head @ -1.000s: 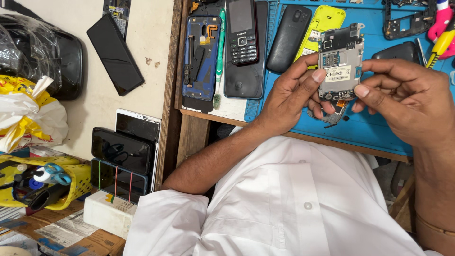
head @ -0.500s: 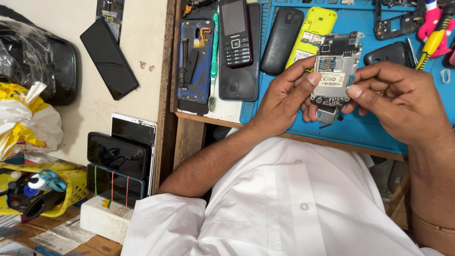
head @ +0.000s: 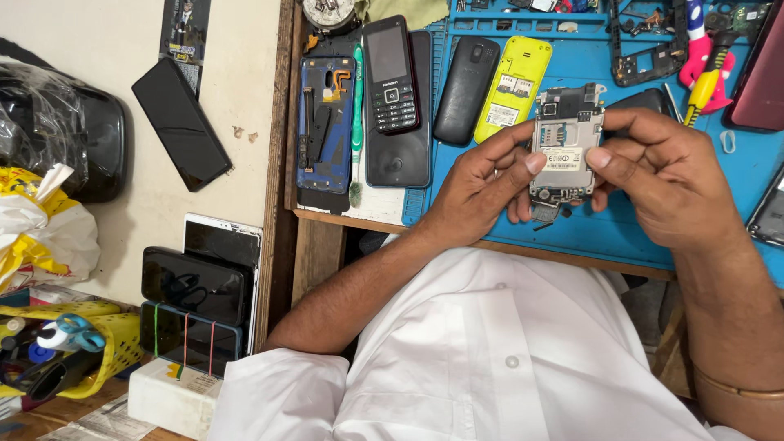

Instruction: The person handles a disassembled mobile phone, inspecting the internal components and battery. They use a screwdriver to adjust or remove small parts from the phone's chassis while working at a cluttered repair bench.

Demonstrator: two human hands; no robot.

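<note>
Board (head: 565, 147), one only, sits right of centre in the upper half of the frame, pinched upright between both hands above the blue mat (head: 604, 233). Left hand (head: 478, 184) grips its left edge with the thumb tip on the face; right hand (head: 665, 175) closes on its right edge the same way. Behind the board, along the top, lie one yellow shell (head: 513, 77), one black back cover (head: 465, 77) and one keypad phone (head: 391, 73) resting on a dark slab phone (head: 402, 151). Left of these is one open blue frame (head: 325, 122) beside a green brush (head: 356, 122). One black phone (head: 181, 122) lies at upper left. Two stacked phones (head: 196, 286) stand at lower left. A white shirt (head: 506, 351) fills the bottom.
</note>
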